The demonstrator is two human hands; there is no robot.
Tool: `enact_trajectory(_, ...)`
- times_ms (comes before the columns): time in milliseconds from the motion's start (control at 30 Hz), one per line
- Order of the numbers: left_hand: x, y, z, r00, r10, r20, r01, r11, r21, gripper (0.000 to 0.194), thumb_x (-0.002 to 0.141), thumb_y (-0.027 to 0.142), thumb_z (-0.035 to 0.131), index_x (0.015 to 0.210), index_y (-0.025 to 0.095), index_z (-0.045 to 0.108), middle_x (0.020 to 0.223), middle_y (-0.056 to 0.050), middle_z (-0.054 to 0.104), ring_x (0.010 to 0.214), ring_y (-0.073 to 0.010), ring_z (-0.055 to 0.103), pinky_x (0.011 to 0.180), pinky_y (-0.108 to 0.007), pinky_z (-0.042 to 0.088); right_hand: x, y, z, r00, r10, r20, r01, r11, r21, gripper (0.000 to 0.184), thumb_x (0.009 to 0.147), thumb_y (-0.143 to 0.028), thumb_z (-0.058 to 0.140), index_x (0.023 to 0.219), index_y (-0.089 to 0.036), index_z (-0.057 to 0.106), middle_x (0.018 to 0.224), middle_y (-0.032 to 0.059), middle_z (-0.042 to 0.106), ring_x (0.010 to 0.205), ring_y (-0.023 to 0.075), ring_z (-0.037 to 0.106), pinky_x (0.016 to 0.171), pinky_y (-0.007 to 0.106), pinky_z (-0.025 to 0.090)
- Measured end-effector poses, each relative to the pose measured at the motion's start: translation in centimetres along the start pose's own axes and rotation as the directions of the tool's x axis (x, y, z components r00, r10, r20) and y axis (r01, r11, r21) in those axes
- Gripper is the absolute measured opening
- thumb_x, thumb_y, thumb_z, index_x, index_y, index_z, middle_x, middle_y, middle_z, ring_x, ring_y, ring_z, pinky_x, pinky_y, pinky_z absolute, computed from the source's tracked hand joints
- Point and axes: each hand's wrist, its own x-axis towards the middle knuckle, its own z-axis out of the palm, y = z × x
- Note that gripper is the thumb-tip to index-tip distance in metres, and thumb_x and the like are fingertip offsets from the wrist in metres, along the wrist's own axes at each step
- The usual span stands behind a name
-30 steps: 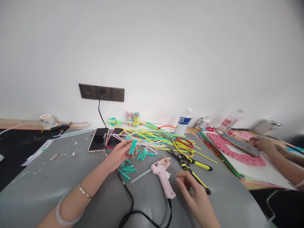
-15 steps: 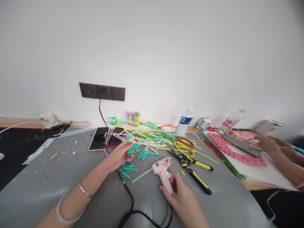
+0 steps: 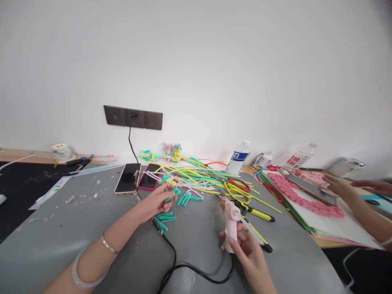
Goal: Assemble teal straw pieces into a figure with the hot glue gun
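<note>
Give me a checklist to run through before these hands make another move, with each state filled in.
1. Glue gun held by its handle in the right hand: ok.
2. Teal piece gripped in the left hand: ok, between the fingers.
3. Glue stick in the gun: ok, it sticks out of the back.
4. Black plug in the wall socket: ok.
5. Gun hot: cannot tell, nothing visible shows it.
6. Pliers well away from the gun: not ok, they lie right by it.
</note>
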Motion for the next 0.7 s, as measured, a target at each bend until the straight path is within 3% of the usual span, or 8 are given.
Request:
enact_trajectory(167,0.1,-0.5,-0.2,0.999,0.044,0.025,-0.046,0.996,0.079,0.043,0.076,0.043,0.078,0.105,0.017,0.059,0.087,-0.003,0.064,0.052,-0.0046,0.044,0.049,-0.021,0.028,0.6,-0.1,-0.1,1.0,-0.001,-0.024,0.003,0.995,0.096,0.043,0.086,-0.051,0.068,0.118,-0.025,0.057,0.11,0.0144,0.074,0.082,0.0282,0.074,0.076,0.042,0.059)
enact_trajectory(300,0.3,-0.5,-0.1,0.994,0.104,0.013,-0.105,0.974,0.2,0.046,0.076,0.052,0.075,0.1,0.014,0.064,0.08,-0.003,0.066,0.05,-0.0048,0.042,0.047,-0.022,0.024,1.2,-0.2,0.4,0.998,0.002,-0.069,0.013,0.977,0.212,0.035,0.087,-0.047,0.067,0.113,-0.024,0.064,0.118,0.0138,0.071,0.083,0.0262,0.072,0.074,0.039,0.058)
enact_trajectory(467,0.4,-0.3,0.0,0.984,0.176,0.007,-0.169,0.93,0.326,0.052,0.076,0.059,0.071,0.099,0.013,0.065,0.064,0.001,0.063,0.046,-0.0055,0.039,0.045,-0.021,0.025,1.6,-0.2,0.9,0.984,0.047,-0.175,0.014,0.943,0.333,0.03,0.082,-0.048,0.069,0.096,-0.022,0.069,0.094,0.0088,0.071,0.067,0.0194,0.062,0.055,0.029,0.051)
enact_trajectory(567,0.4,-0.4,-0.1,0.972,0.234,0.016,-0.221,0.896,0.386,0.053,0.079,0.062,0.067,0.103,0.015,0.061,0.062,0.001,0.065,0.044,-0.0066,0.042,0.045,-0.02,0.03,1.7,-0.4,0.9,0.982,0.109,-0.154,-0.042,0.922,0.385,0.03,0.076,-0.049,0.071,0.084,-0.02,0.068,0.074,0.0039,0.064,0.056,0.0159,0.053,0.049,0.026,0.044)
enact_trajectory(700,0.6,-0.4,-0.5,0.958,0.285,0.025,-0.267,0.863,0.429,0.048,0.082,0.062,0.063,0.099,0.017,0.059,0.06,0.001,0.065,0.043,-0.0073,0.044,0.044,-0.02,0.034,1.8,-0.8,0.9,0.981,0.157,-0.109,-0.099,0.904,0.416,0.03,0.071,-0.048,0.074,0.072,-0.02,0.062,0.064,0.0001,0.054,0.052,0.0141,0.046,0.049,0.026,0.039)
